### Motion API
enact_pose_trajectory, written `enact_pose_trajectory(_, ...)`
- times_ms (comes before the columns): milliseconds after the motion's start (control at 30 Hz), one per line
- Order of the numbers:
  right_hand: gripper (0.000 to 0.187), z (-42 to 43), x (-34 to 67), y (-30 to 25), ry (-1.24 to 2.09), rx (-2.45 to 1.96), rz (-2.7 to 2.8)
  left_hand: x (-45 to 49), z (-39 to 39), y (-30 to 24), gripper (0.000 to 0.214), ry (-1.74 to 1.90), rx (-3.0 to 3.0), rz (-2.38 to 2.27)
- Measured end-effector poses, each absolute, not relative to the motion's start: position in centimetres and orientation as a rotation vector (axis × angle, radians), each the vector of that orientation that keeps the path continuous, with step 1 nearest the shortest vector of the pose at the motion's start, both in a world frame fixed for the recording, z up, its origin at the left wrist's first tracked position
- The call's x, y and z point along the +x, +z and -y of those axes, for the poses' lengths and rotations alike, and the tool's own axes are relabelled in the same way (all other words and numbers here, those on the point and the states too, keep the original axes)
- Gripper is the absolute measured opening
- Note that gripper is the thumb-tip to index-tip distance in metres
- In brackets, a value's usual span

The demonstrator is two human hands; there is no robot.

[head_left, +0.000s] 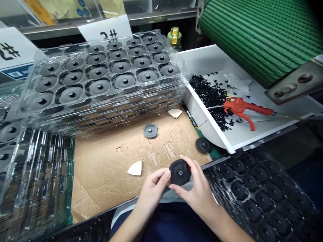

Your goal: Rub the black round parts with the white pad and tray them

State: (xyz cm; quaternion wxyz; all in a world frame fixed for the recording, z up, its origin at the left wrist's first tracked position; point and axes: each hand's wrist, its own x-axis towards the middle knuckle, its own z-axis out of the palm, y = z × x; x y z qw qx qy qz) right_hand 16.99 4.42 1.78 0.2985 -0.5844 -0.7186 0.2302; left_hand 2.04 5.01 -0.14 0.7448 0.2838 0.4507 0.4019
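Gripping a black hubbed disc (pixel 179 172) at its left edge with the thumb and fingers of the left hand (pixel 154 184) and around its right side with the curled fingers and thumb of the right hand (pixel 199 188), at the near edge of a cardboard sheet (pixel 101 164). Facing a white wedge-shaped piece (pixel 135 168) near the left hand, a loose grey disc (pixel 150 130) farther out, and a red air blow gun (pixel 242 107) in a white bin (pixel 199 108).

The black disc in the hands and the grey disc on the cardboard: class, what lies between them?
In the head view, only bare cardboard, scuffed in places, shows between the held black disc and the grey disc; no other object lies there.
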Motion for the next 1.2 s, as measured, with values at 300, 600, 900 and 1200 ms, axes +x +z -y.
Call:
enact_pose_trajectory(300,0.060,-5.2,19.5,4.2,0.818,-1.413,1.989,2.3,-6.3,1.6,0.038,0.892,0.596,-0.998)
enact_pose_trajectory(600,0.053,-5.5,20.3,3.7,0.719,-1.464,1.896,3.5,-7.7,1.4,0.044,0.802,0.897,-1.144)
enact_pose_trajectory(900,0.062,-8.7,23.2,-2.1,0.210,-1.888,1.418,-0.5,-15.6,-2.6,0.088,1.159,1.472,-1.793)
enact_pose_trajectory(1200,0.073,-8.8,23.8,-3.0,0.167,-1.975,1.662,0.2,-12.6,-1.3,0.095,1.322,1.400,-1.422)
